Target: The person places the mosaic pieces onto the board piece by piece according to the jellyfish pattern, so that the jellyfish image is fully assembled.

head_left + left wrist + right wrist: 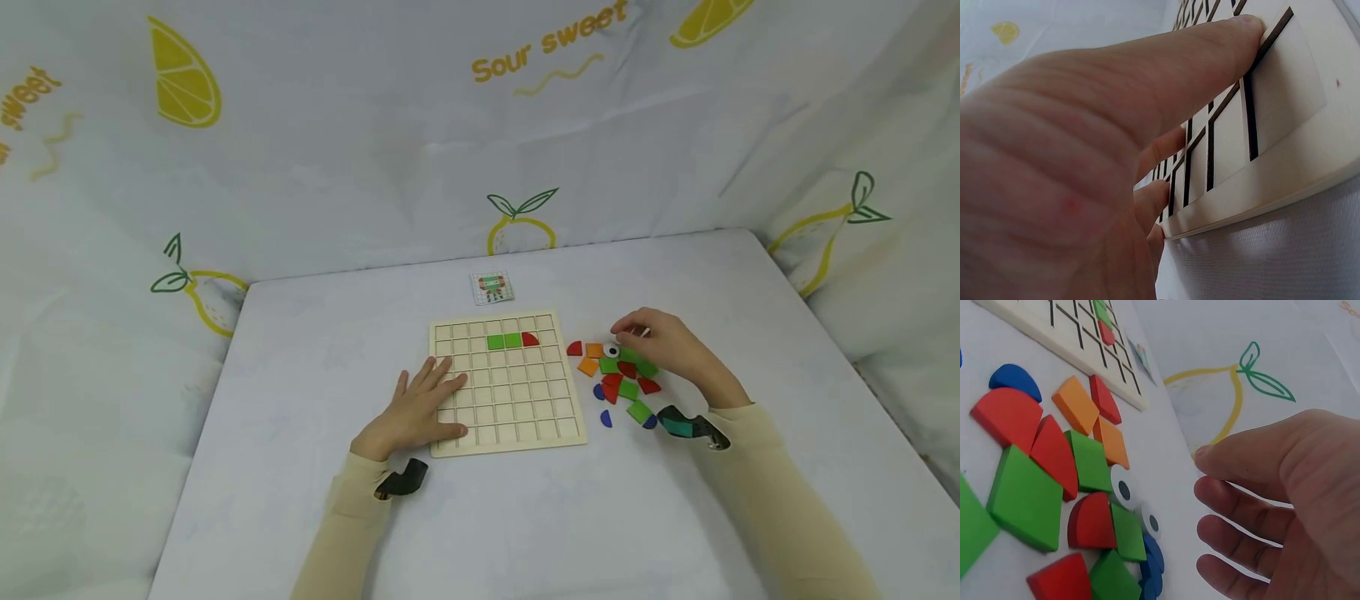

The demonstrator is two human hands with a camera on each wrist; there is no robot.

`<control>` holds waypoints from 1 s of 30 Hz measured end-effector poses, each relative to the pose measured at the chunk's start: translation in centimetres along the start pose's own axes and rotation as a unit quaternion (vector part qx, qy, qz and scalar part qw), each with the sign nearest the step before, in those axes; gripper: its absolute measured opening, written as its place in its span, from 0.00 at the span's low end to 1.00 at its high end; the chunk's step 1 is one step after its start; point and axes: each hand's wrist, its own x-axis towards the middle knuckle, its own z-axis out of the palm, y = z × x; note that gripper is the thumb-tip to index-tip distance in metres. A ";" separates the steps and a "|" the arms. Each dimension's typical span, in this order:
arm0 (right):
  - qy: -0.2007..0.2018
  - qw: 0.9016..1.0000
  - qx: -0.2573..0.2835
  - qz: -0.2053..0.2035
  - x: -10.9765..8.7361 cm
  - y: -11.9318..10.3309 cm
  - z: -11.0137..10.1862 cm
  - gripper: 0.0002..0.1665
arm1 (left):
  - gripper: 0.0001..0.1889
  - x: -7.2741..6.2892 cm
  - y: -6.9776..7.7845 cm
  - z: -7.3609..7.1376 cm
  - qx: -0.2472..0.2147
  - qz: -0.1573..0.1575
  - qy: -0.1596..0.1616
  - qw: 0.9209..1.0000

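Observation:
My left hand (420, 408) lies flat on the lower left corner of a wooden grid board (525, 400), fingers straight; in the left wrist view the left hand (1085, 156) presses on the board (1285, 81). Two green tiles (504, 340) and a red quarter-round (530, 338) sit in the board's second row. My right hand (663, 346) hovers over a pile of loose coloured pieces (626, 387) right of the board. In the right wrist view the right hand (1272, 506) has relaxed, slightly bent fingers and holds nothing, close to a white eye piece (1124, 487) and green squares (1025, 497).
A small pattern card (492, 287) lies just behind the board. Red (1007, 412), orange (1075, 403) and blue (1015, 378) pieces lie in the pile. A white cloth with lemon prints covers the table (315, 333) and hangs as walls on three sides.

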 end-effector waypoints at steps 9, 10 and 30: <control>0.002 1.000 -0.018 0.026 -1.5 2.0 -0.4 0.17 | 0.44 0.0 0.1 -0.1 0.001 -0.001 0.000 1.000; 0.000 0.999 -0.019 0.032 -1.7 2.2 -0.4 0.17 | 0.44 0.0 0.1 -0.1 0.001 -0.001 0.000 1.000; 0.013 0.997 -0.039 0.069 -4.4 3.7 0.2 0.19 | 0.44 0.1 -0.1 0.1 0.002 -0.002 0.004 1.000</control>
